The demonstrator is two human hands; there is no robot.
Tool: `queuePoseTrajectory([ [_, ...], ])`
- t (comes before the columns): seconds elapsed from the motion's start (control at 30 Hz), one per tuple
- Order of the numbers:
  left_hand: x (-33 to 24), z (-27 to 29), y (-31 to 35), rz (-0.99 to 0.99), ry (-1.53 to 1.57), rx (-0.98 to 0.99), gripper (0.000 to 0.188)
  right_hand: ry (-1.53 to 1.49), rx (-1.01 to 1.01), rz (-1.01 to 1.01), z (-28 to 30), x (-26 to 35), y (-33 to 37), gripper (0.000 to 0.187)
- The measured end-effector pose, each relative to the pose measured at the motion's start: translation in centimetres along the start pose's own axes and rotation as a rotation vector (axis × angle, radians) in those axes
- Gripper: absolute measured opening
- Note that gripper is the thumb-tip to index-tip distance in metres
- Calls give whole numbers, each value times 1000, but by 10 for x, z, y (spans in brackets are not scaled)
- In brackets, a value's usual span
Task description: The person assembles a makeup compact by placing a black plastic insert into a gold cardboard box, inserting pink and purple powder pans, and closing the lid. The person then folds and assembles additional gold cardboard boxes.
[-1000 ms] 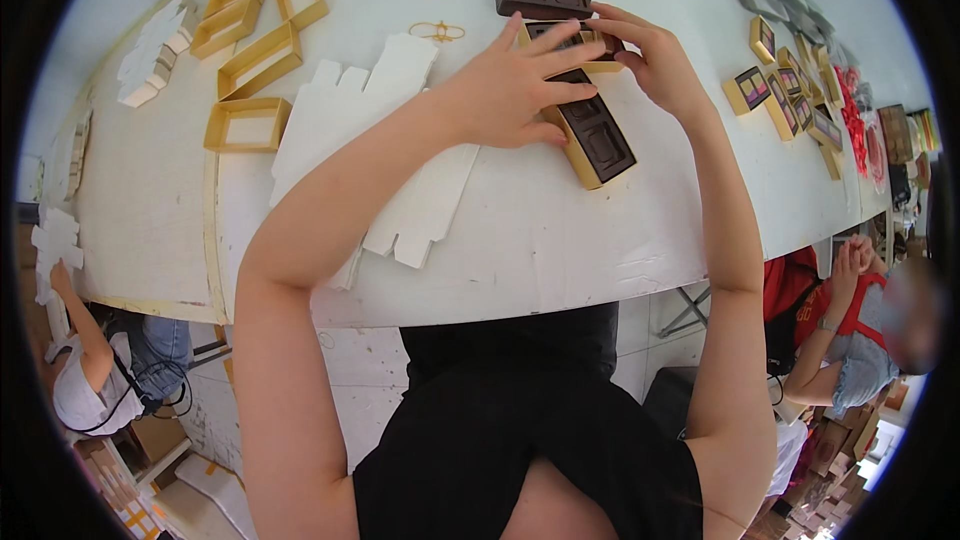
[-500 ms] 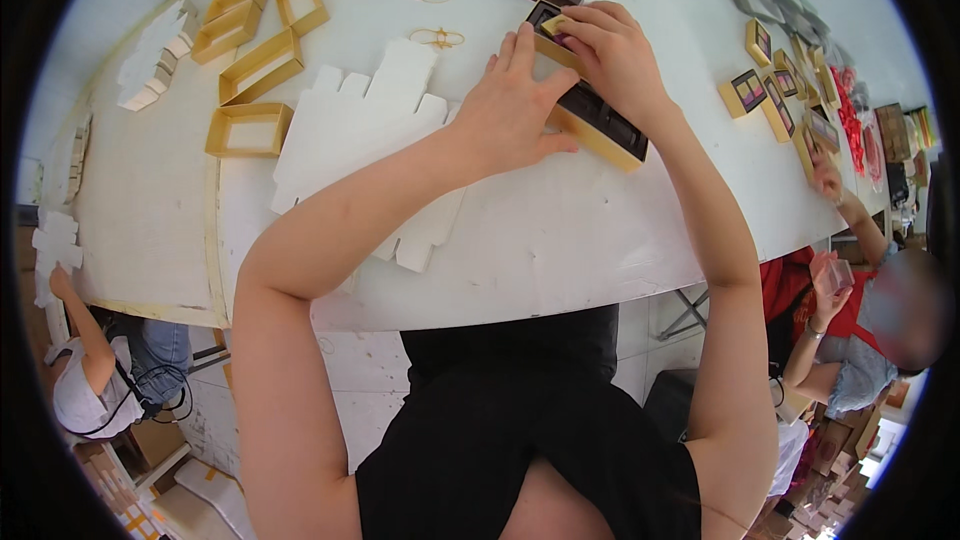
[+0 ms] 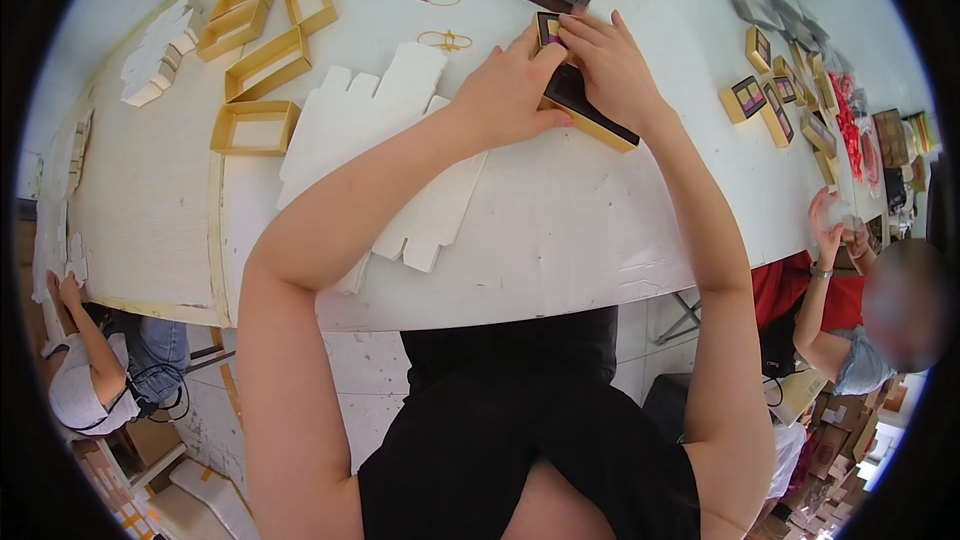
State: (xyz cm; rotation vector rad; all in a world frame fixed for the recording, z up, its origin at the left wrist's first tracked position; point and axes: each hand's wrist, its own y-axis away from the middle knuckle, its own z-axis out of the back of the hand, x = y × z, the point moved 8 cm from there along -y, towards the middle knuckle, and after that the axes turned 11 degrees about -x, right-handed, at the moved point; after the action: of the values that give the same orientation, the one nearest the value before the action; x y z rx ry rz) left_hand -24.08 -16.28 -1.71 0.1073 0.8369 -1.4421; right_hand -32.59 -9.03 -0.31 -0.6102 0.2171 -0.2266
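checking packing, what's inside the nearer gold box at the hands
A dark brown tray shows inside the gold box; the right hand hides part, so anything there can't be seen.

A broad white table (image 3: 590,230), its left section (image 3: 140,200) set apart by a yellowed seam, fills a workroom with pale walls (image 3: 110,0). Below its curved-looking front edge lie light floor tiles (image 3: 370,370), speckled with dark marks, beside a metal stand's legs (image 3: 682,318). Brown cartons (image 3: 835,455) crowd the lower right, near a bright white patch (image 3: 886,445), possibly daylight, at the blurred rim.
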Motion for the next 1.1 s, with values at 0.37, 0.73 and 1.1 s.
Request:
queuePoseTrajectory([
  [0.37, -6, 2, 7, -121, -260, -121, 58, -254, 384, -298, -3, -113, 17, 36],
  [0.73, 6, 7, 7, 31, -239, -60, 56, -158, 187, -242, -81, -137, -49, 43],
  [1.1, 6, 6, 2, 36, -290, -65, 53, -445, 58, -182, 40, -39, 28, 32],
])
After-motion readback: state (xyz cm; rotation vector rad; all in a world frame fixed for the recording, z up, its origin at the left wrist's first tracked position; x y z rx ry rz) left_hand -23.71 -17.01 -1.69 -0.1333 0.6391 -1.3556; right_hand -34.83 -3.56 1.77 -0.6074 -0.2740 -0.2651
